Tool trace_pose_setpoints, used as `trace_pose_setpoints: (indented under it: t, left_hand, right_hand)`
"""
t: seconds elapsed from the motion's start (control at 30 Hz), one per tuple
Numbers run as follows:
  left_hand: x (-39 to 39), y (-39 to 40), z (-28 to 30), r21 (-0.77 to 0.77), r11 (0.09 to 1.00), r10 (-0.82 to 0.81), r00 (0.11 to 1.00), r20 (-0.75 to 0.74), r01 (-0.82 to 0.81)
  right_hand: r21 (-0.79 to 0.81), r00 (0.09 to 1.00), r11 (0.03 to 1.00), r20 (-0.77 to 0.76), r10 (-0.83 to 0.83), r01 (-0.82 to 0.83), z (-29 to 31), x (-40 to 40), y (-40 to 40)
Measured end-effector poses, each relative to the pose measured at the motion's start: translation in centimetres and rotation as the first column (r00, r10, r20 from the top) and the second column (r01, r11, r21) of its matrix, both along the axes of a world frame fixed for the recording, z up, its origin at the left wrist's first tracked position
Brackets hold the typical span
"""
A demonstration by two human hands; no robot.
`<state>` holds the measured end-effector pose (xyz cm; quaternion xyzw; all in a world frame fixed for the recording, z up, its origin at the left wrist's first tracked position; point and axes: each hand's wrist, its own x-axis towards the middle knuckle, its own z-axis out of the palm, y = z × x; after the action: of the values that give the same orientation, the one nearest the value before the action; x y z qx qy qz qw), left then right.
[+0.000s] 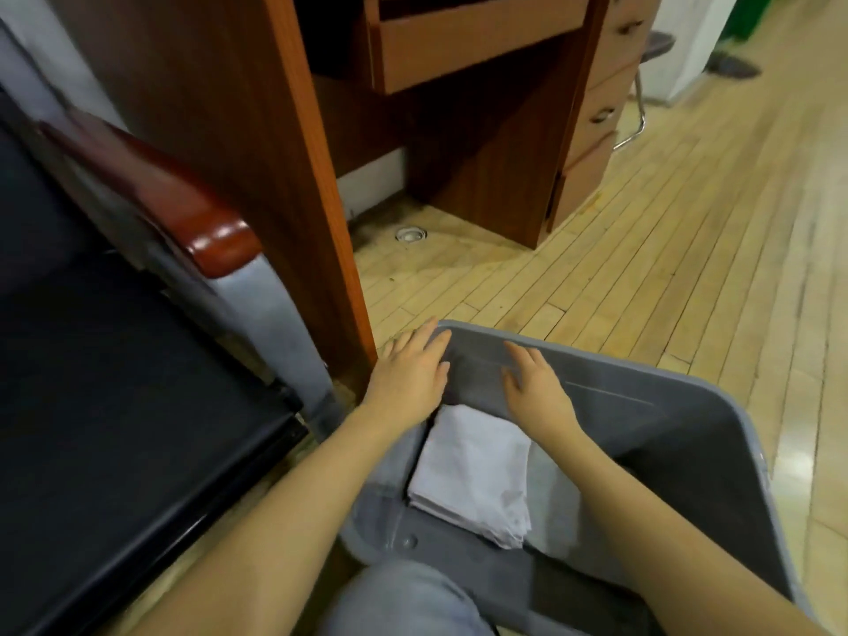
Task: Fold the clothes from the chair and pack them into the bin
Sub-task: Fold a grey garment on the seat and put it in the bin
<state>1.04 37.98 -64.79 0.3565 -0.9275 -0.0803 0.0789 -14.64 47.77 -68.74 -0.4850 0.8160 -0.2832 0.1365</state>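
A grey plastic bin (688, 429) stands on the floor in front of me. Inside it lies a folded white garment (472, 475) on other grey fabric. My left hand (408, 374) lies flat with straight fingers at the bin's far left corner, partly over the rim. My right hand (537, 383) reaches into the bin with fingers spread, against the inner far wall. Neither hand holds anything. The chair (114, 406) with a black seat and a red-brown armrest (183, 208) is to my left; no clothes show on its seat.
A wooden desk (298, 176) with an open drawer stands right behind the bin and chair. A drawer unit (601, 107) is at its right. Light wooden floor (688, 268) stretches to the right. My knee in jeans (404, 599) is at the bottom.
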Motion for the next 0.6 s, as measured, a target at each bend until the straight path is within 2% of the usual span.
trace_pose_setpoints:
  t: [0.17, 0.27, 0.37, 0.47, 0.6]
  left_hand:
    - [5.3, 1.1, 7.6, -0.111, 0.992, 0.050, 0.994, -0.099, -0.061]
    - [9.6, 2.0, 11.1, -0.172, 0.972, 0.130, 0.978, -0.161, -0.157]
    - [14.9, 3.0, 13.4, -0.223, 0.947, 0.198, 0.968, -0.156, -0.230]
    - [20.9, 4.4, 14.8, -0.231, 0.918, 0.287, 0.941, -0.177, -0.323]
    - [29.3, 6.4, 15.6, -0.257, 0.849, 0.426, 0.886, -0.183, -0.461]
  right_hand:
    - [-0.157, 0.997, 0.984, 0.007, 0.082, -0.080, 7.2, 3.9, -1.1]
    - [-0.251, 0.986, 0.954, -0.051, 0.156, -0.164, 10.5, 7.5, -1.6]
    - [-0.319, 0.961, 0.906, -0.107, 0.257, -0.278, 12.6, 12.0, -2.2]
    - [-0.339, 0.921, 0.857, -0.165, 0.353, -0.389, 14.2, 17.2, -2.9]
    - [-0.269, 0.832, 0.795, -0.301, 0.466, -0.543, 16.3, 25.2, -3.8]
